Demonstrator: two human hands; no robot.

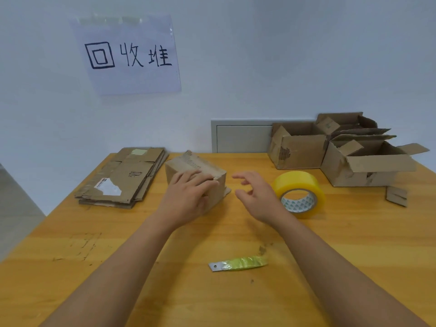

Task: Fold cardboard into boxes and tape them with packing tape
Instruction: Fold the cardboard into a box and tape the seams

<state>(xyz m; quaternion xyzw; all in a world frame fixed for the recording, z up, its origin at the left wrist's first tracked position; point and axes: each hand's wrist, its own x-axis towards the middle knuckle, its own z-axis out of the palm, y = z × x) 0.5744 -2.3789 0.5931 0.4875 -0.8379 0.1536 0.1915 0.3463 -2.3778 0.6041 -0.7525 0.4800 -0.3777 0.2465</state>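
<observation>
A small closed cardboard box [195, 169] sits mid-table, flattened cardboard [122, 178] left, yellow tape roll [299, 194] right.

My left hand [188, 194] rests on the small box [195, 172] standing on the table [118, 267] ahead of me. My right hand [257, 197] hovers just right of that box, apart from it, fingers loose. The tape roll [299, 195] lies just right of my right hand. The stack of flat cardboard [122, 178] lies left of the small box, near the table's far left edge. Two open boxes [299, 147] [368, 164] sit side by side at the far right corner, against the wall [259, 55]. The cutter blade [238, 264] lies nearest me, between my forearms. A paper sign [128, 55] hangs on the wall above the stack.
</observation>
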